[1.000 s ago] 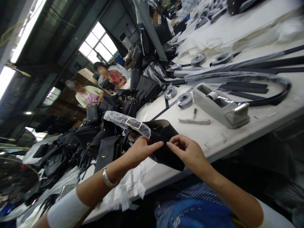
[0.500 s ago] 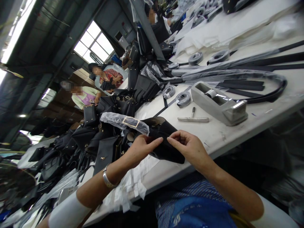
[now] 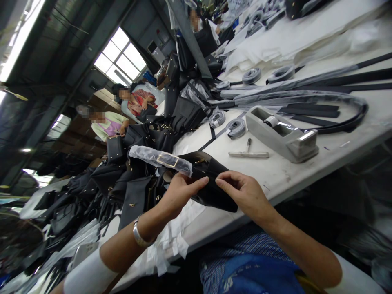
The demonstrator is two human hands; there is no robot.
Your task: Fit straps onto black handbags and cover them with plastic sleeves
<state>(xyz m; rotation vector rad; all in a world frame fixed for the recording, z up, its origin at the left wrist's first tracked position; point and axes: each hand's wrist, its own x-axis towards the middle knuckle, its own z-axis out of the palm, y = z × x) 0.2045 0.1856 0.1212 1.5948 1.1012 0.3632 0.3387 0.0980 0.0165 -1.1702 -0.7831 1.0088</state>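
A black handbag [image 3: 214, 198] lies tilted at the table's near edge, between my two hands. My left hand [image 3: 180, 190] is closed on its near left side, thumb on top and fingers hidden beneath. My right hand [image 3: 241, 188] pinches the bag's right edge between thumb and fingers. The two thumb tips point at each other, a small gap apart. From the bag's left side a strap wrapped in clear plastic [image 3: 141, 154] sticks out, with a gold rectangular buckle [image 3: 168, 160] under the film.
A grey tape dispenser [image 3: 281, 134] stands to the right, beside a small T-shaped metal tool [image 3: 248, 154]. Wrapped strap coils [image 3: 235, 128] and long straps lie beyond. Many black bags [image 3: 137, 200] are heaped at left. Two co-workers [image 3: 107, 124] stand behind the heap; another person is farther back.
My hands stay almost in place on the bag, whose opening has narrowed slightly. In the background, the co-worker in red has lowered a dark item.
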